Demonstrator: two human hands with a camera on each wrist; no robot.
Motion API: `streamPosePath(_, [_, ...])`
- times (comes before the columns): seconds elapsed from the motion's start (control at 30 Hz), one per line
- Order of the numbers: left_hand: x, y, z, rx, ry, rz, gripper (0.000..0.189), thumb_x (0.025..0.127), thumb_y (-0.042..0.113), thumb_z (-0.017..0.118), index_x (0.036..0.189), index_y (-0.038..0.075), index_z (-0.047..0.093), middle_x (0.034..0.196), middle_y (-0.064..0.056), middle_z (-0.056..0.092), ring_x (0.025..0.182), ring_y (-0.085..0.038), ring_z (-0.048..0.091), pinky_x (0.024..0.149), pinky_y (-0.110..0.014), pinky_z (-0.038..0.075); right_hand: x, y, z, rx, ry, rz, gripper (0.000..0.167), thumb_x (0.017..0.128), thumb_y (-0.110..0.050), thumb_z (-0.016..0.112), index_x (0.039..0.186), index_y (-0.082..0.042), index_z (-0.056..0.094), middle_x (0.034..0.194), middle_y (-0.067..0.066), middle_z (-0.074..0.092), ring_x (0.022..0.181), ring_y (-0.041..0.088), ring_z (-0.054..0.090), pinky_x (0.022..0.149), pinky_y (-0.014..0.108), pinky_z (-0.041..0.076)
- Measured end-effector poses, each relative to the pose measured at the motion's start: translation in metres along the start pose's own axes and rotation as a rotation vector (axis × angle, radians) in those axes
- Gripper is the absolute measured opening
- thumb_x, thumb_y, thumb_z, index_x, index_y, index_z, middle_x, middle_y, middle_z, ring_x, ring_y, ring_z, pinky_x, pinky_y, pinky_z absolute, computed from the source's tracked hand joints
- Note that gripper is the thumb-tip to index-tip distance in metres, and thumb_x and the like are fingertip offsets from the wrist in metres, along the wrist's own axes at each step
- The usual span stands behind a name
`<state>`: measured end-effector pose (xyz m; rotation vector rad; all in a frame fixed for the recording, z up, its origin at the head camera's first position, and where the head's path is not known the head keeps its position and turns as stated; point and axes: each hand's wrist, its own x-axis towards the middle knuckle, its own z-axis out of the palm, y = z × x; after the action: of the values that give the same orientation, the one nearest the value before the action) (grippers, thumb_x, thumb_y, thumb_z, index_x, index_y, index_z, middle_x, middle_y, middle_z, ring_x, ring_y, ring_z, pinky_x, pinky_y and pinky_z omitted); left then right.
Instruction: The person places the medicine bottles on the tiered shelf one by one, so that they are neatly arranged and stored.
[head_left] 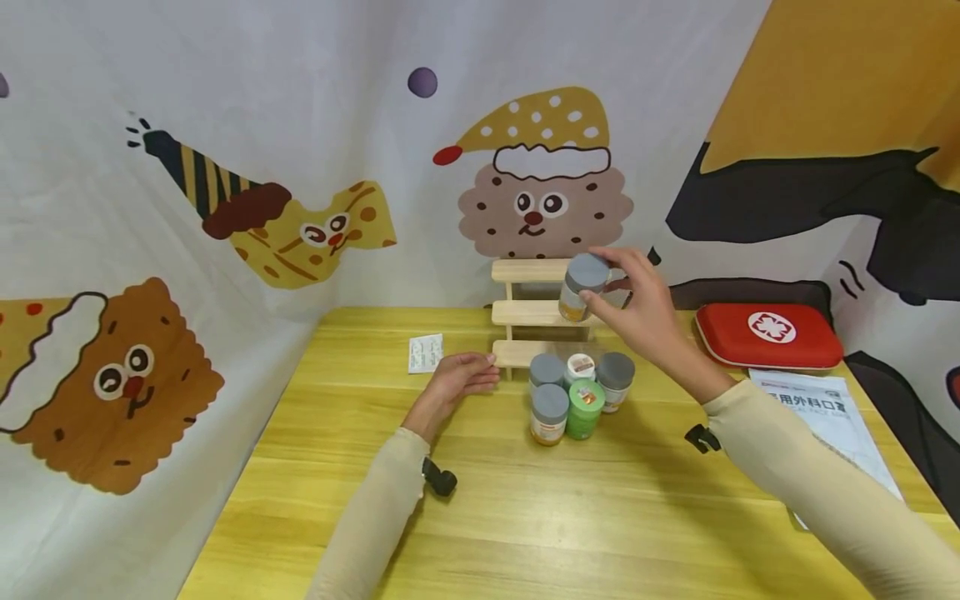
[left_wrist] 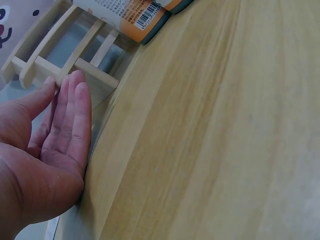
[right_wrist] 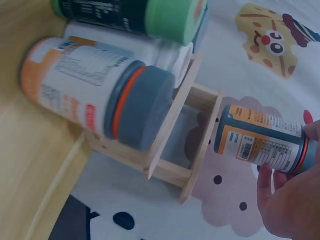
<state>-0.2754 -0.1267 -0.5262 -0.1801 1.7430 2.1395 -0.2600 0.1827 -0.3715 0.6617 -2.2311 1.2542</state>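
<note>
Head view, nearest us: five jars point(head_left: 584, 403) stand bunched before the wooden shelf point(head_left: 531, 313). The left hand point(head_left: 459, 376), fingers nearly straight, touches the shelf's left end. Beyond, we see the right hand point(head_left: 639, 305), closed only to a lid's width, pinching a raised jar point(head_left: 577, 292) by its grey lid between thumb and fingers. We find that jar above the shelf's right end, grey-based, its label point(right_wrist: 261, 138) orange and white, an orange ring under the lid.
</note>
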Motion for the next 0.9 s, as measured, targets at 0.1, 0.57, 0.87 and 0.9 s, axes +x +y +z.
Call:
streamPosePath(0.1, [0.001, -0.002, 0.002, -0.005, -0.014, 0.004, 0.018, 0.101, 0.018, 0.075, 0.108, 0.001, 0.072, 0.090, -0.005, 0.080, 0.081, -0.015, 0.079, 0.078, -0.028, 0.070, 0.010, -0.001, 0.005, -0.005, -0.011, 0.020, 0.056, 0.093, -0.008, 0.081, 0.146, -0.012, 0.061, 0.134, 0.011, 0.062, 0.118, 0.012, 0.058, 0.089, 0.021, 0.062])
streamPosePath(0.57, [-0.001, 0.000, 0.001, -0.010, -0.014, 0.001, 0.017, 0.101, 0.016, 0.073, 0.110, 0.001, 0.071, 0.091, -0.005, 0.080, 0.083, -0.015, 0.079, 0.081, -0.029, 0.070, 0.050, -0.004, 0.044, 0.125, -0.033, 0.095, 0.056, 0.097, -0.003, 0.075, 0.149, -0.004, 0.055, 0.135, 0.019, 0.055, 0.127, 0.032, 0.063, 0.106, 0.050, 0.062])
streamPosePath(0.87, [-0.002, 0.001, 0.001, -0.019, -0.004, -0.012, 0.019, 0.101, 0.016, 0.074, 0.111, 0.000, 0.071, 0.093, -0.008, 0.081, 0.083, -0.015, 0.079, 0.082, -0.030, 0.070, 0.072, -0.001, 0.062, 0.135, -0.025, 0.168, 0.057, 0.099, -0.004, 0.074, 0.152, -0.005, 0.053, 0.139, 0.022, 0.053, 0.128, 0.036, 0.062, 0.108, 0.045, 0.062])
streamPosePath(0.9, [-0.002, 0.001, 0.001, -0.020, -0.002, -0.013, 0.019, 0.101, 0.015, 0.074, 0.111, 0.000, 0.071, 0.092, -0.008, 0.081, 0.083, -0.015, 0.079, 0.081, -0.029, 0.070, 0.075, 0.000, 0.063, 0.134, -0.028, 0.173, 0.057, 0.099, -0.005, 0.074, 0.152, -0.005, 0.053, 0.139, 0.022, 0.053, 0.127, 0.036, 0.063, 0.108, 0.044, 0.062])
